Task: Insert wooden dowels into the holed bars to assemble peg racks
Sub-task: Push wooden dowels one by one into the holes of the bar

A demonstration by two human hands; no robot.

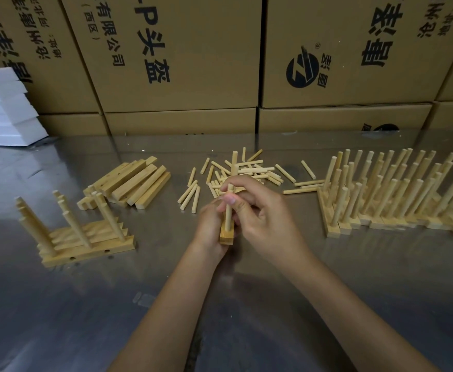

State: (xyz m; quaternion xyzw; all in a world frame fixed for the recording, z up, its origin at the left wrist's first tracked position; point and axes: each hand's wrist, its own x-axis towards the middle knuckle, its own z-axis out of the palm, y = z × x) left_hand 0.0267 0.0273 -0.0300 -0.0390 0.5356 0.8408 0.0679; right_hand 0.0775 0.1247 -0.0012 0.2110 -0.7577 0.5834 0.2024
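Dowel [229,210] is pinched by the right hand [257,210] above a holed bar [226,234] gripped by the left hand [211,224]; cartons [182,52] read "P头盔".

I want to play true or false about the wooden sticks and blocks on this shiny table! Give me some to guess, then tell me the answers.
1. The right hand pinches a round wooden dowel standing in a short holed wooden bar. True.
2. The left hand lies flat on the shiny metal table. False: it grips the bar.
3. The pile of loose wooden dowels lies beyond the hands. True.
4. The big group of finished peg racks stands on the left. False: it stands on the right.
5. The stack of plain holed wooden bars sits inside a cardboard box. False: it lies on the table.
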